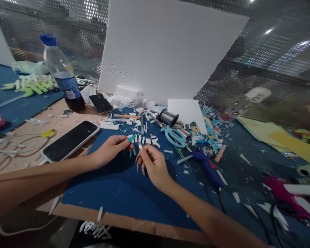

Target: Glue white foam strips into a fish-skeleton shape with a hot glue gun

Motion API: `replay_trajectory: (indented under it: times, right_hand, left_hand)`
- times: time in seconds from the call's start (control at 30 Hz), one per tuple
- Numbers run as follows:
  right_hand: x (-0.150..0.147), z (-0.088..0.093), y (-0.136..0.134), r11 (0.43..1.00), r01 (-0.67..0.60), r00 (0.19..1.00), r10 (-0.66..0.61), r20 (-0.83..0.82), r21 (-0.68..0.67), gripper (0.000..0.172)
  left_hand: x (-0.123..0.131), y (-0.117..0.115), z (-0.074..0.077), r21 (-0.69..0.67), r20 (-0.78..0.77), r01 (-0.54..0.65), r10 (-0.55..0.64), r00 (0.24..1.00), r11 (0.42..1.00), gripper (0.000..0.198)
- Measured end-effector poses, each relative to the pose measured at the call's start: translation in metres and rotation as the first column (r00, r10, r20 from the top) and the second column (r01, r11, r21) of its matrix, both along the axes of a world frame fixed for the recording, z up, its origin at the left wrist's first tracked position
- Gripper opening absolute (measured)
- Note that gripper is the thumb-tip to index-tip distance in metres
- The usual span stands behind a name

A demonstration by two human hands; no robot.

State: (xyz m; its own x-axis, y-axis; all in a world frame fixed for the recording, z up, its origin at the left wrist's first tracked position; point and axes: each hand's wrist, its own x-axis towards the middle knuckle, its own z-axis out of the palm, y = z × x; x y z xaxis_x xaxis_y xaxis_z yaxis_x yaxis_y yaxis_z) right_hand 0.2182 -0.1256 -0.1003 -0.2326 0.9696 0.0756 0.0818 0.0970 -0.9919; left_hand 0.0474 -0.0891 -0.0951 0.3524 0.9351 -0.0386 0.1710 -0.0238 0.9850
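My left hand [113,150] is over the blue mat [113,196], its thumb and finger pinched and its long nails turquoise. Close by on the right, my right hand [156,167] also has thumb and forefinger pressed together. Whatever lies between the fingertips of either hand is too small to make out. Just beyond them sits a row of small white cut pieces [147,141]. Light blue scissors [176,138] lie to the right of that row, near a spool of dark thread or wire [168,117]. A dark blue glue gun [208,168] rests right of my right hand.
At the left are a phone [71,142] and a bottle of dark drink [68,84]. A large white board [162,48] leans against perforated metal behind. Scraps surround the mat. A magenta glue gun [286,196] and yellow sheets [286,137] lie at the right.
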Motion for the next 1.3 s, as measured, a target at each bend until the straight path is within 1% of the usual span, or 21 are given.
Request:
replay_trajectory:
  times: [0.13, 0.23, 0.3, 0.37, 0.4, 0.43, 0.47, 0.53, 0.57, 0.63, 0.67, 0.73, 0.77, 0.9, 0.97, 1.03, 1.1, 1.17, 1.2, 1.23, 1.3]
  right_hand:
    - [0.000, -0.002, 0.001, 1.000, -0.001, 1.000, 0.001, -0.004, -0.023, 0.032]
    - [0.000, -0.004, 0.002, 1.000, -0.009, 1.000, 0.009, -0.011, -0.024, 0.032]
    - [0.000, -0.005, 0.002, 1.000, -0.012, 1.000, 0.011, -0.010, -0.029, 0.032]
    - [0.000, -0.005, 0.003, 0.999, -0.005, 1.000, 0.005, -0.005, -0.037, 0.032]
    - [-0.001, -0.005, 0.004, 0.999, -0.004, 1.000, 0.004, -0.002, -0.046, 0.032]
    - [-0.001, -0.004, 0.004, 0.998, -0.009, 1.000, 0.009, 0.002, -0.058, 0.032]
    - [-0.001, -0.004, 0.005, 0.997, -0.018, 1.000, 0.019, 0.008, -0.071, 0.032]
    - [-0.001, -0.003, 0.005, 0.995, -0.044, 0.998, 0.047, 0.029, -0.084, 0.031]
    - [-0.001, -0.002, 0.006, 0.995, -0.056, 0.997, 0.060, 0.044, -0.082, 0.031]
    - [-0.001, -0.002, 0.005, 0.995, -0.066, 0.995, 0.070, 0.064, -0.072, 0.033]
    - [-0.001, -0.003, 0.005, 0.995, -0.067, 0.995, 0.072, 0.064, -0.069, 0.033]
    - [0.000, -0.003, 0.003, 0.995, -0.067, 0.997, 0.070, 0.040, -0.067, 0.035]
    - [0.000, -0.004, 0.003, 0.995, -0.072, 0.997, 0.073, 0.020, -0.063, 0.035]
    - [0.001, -0.005, 0.003, 0.988, -0.149, 0.987, 0.147, -0.062, -0.044, 0.033]
    - [0.001, -0.006, 0.004, 0.984, -0.171, 0.981, 0.165, -0.100, -0.051, 0.031]
    - [0.000, -0.005, 0.004, 0.988, -0.145, 0.984, 0.138, -0.114, -0.056, 0.031]
    - [-0.001, -0.003, 0.004, 0.993, -0.104, 0.989, 0.098, -0.110, -0.047, 0.031]
    - [-0.001, -0.001, 0.003, 0.998, -0.055, 0.993, 0.052, -0.107, -0.021, 0.031]
    - [-0.001, -0.001, 0.003, 1.000, -0.025, 0.995, 0.025, -0.101, -0.004, 0.030]
    - [0.000, -0.001, 0.003, 1.000, 0.004, 0.995, -0.003, -0.095, 0.016, 0.030]
    - [0.001, -0.001, 0.005, 0.997, 0.055, 0.996, -0.052, -0.077, 0.046, 0.029]
  left_hand:
    - [0.000, -0.001, 0.000, 0.026, -0.020, 0.027, -0.027, 0.999, 0.999, 0.039]
    - [-0.001, -0.003, -0.002, 0.075, -0.035, 0.076, -0.074, 0.997, 0.994, 0.036]
    - [-0.002, -0.005, -0.003, 0.150, -0.068, 0.115, -0.106, 0.992, 0.982, 0.033]
    - [-0.005, -0.005, -0.002, 0.281, -0.151, 0.138, -0.098, 0.984, 0.950, 0.030]
    - [-0.007, -0.006, -0.001, 0.366, -0.208, 0.142, -0.068, 0.976, 0.920, 0.029]
    - [-0.008, -0.006, 0.000, 0.457, -0.266, 0.147, -0.022, 0.964, 0.877, 0.029]
    - [-0.011, -0.005, 0.002, 0.549, -0.316, 0.151, 0.038, 0.948, 0.822, 0.029]
    - [-0.015, -0.005, 0.005, 0.708, -0.373, 0.168, 0.161, 0.914, 0.686, 0.029]
    - [-0.017, -0.005, 0.007, 0.766, -0.381, 0.179, 0.211, 0.900, 0.618, 0.028]
    - [-0.019, -0.005, 0.009, 0.841, -0.381, 0.210, 0.272, 0.884, 0.499, 0.026]
    - [-0.020, -0.006, 0.009, 0.862, -0.381, 0.225, 0.286, 0.879, 0.455, 0.024]
    - [-0.020, -0.007, 0.009, 0.881, -0.380, 0.243, 0.302, 0.874, 0.405, 0.023]
    - [-0.019, -0.008, 0.008, 0.884, -0.378, 0.243, 0.307, 0.873, 0.399, 0.023]
    - [-0.014, -0.008, 0.002, 0.876, -0.388, 0.240, 0.315, 0.866, 0.418, 0.024]
    - [-0.012, -0.007, 0.000, 0.877, -0.395, 0.253, 0.313, 0.864, 0.407, 0.025]
    - [-0.011, -0.006, -0.001, 0.875, -0.405, 0.264, 0.316, 0.858, 0.405, 0.026]
    - [-0.012, -0.006, 0.000, 0.863, -0.439, 0.285, 0.338, 0.832, 0.418, 0.027]
    - [-0.013, -0.005, 0.002, 0.834, -0.518, 0.353, 0.384, 0.764, 0.423, 0.027]
    - [-0.013, -0.005, 0.002, 0.808, -0.573, 0.405, 0.413, 0.708, 0.428, 0.028]
    - [-0.014, -0.005, 0.002, 0.772, -0.631, 0.459, 0.439, 0.640, 0.440, 0.028]
    - [-0.014, -0.004, 0.002, 0.673, -0.740, 0.545, 0.458, 0.493, 0.500, 0.028]
